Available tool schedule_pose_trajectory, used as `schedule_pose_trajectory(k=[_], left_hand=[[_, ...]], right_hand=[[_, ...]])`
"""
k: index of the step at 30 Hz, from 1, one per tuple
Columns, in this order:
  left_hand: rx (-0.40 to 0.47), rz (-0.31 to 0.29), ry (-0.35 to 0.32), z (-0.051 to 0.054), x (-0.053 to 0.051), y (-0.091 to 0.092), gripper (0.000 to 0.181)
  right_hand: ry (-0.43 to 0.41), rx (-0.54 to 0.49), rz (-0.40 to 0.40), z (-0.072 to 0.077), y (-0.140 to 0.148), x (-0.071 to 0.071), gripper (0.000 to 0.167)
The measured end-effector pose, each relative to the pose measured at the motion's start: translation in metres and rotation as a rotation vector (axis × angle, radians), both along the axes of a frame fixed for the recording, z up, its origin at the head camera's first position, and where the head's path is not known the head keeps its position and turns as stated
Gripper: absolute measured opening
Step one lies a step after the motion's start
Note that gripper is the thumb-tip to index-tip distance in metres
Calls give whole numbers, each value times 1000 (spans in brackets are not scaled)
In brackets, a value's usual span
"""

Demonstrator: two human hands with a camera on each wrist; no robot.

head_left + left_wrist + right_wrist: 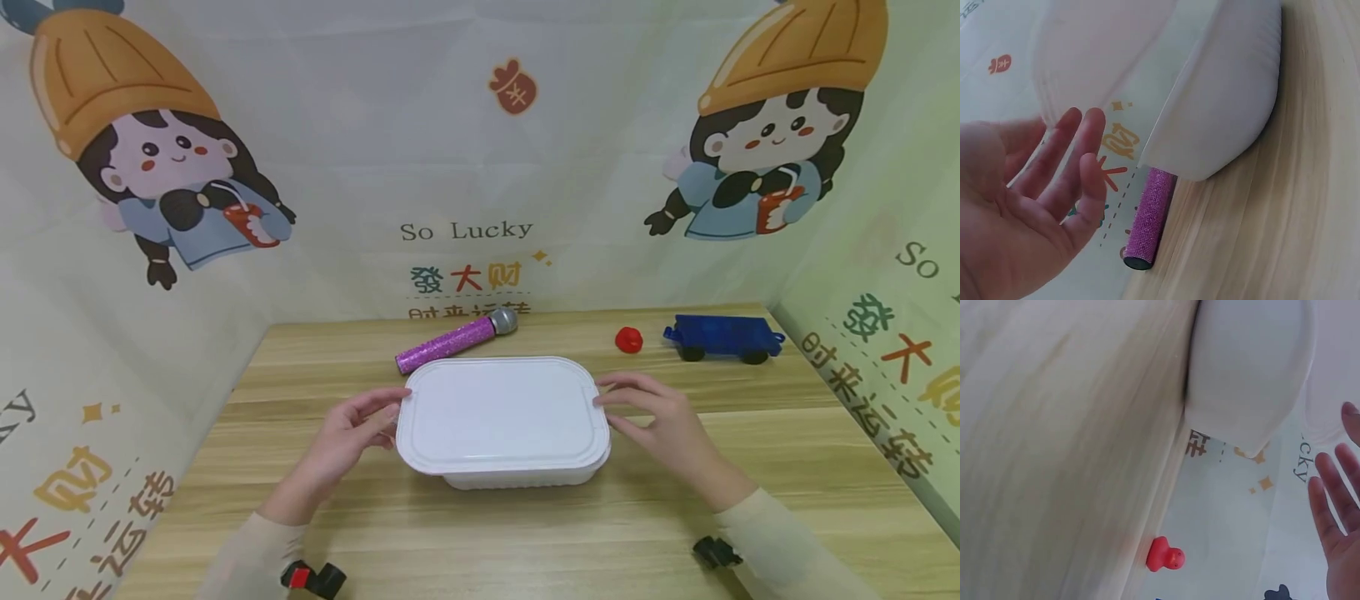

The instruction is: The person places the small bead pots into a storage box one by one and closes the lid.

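Observation:
A white lid (pixel 502 412) is held level by both hands, directly over a white plastic box (pixel 517 479). Both wrist views show a gap between the lid (pixel 1100 50) and the box (pixel 1229 94). My left hand (pixel 363 425) grips the lid's left end, its fingertips at the rim. At the opposite end, my right hand (pixel 652 412) holds the rim, fingers on the upper edge and thumb lower down. The box stands on the table, and its inside is hidden under the lid in the head view.
Behind the box lies a purple glittery microphone (pixel 450 343) with a silver head. A small red toy duck (pixel 1163 554) and a blue toy wagon (pixel 723 335) sit at the back right of the wooden table (pixel 315 350). Printed cloth walls rise around the table.

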State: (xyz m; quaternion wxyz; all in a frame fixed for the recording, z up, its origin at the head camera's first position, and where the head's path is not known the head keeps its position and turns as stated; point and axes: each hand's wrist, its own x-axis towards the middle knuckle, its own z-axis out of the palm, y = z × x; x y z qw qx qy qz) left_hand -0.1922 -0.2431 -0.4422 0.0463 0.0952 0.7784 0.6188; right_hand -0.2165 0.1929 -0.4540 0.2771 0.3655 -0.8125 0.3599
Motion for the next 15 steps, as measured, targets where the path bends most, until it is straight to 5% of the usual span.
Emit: schedule_pose_trajectory(k=[6,9,13,15], left_hand=[[-76,45,164,4,2,11,29],[-88,74,186,4,4,16,28],[-78,88,213,6,6,19,27],[-77,100,227,7,8,21,24]], right_hand=[[-4,-61,5,7,4,3,32],[23,-87,11,10,6,4,19],[80,-139,15,13,6,5,37],[101,-162,3,15,6,7,30]])
